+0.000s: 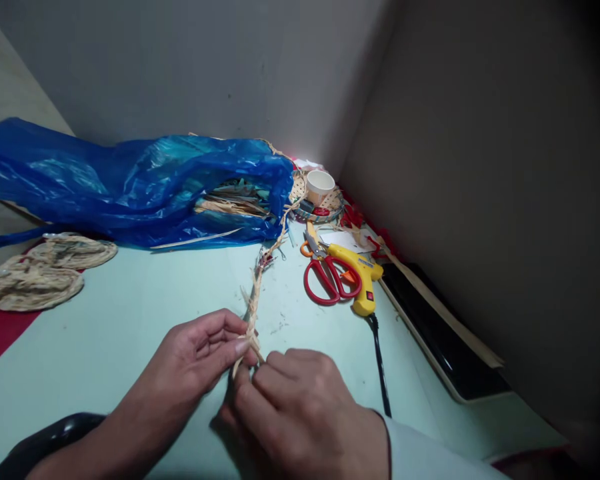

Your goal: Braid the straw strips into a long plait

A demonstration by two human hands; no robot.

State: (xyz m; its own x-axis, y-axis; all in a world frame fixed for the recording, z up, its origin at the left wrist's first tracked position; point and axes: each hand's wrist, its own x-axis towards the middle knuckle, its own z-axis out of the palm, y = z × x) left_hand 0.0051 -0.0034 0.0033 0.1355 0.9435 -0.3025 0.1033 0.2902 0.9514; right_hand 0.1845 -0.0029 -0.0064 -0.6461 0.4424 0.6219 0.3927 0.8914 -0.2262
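Note:
A pale braid of dried plant fibre [255, 293] runs from the back of the table toward me. My left hand [205, 357] pinches it near its front end, thumb on top. Close beside it, my right hand [300, 400] is closed on the loose strands at that end; its fingertips are partly hidden. At the far end the braid passes by the mouth of a blue plastic bag [130, 180], where a bundle of dry strips [237, 202] shows.
Red-handled scissors [323, 277] and a yellow glue gun [364, 273] with a black cord lie to the right. Farther right is a black flat tray-like object [440, 333]. A white cup [321, 183] stands at the back; woven sandal soles [40, 273] lie at left.

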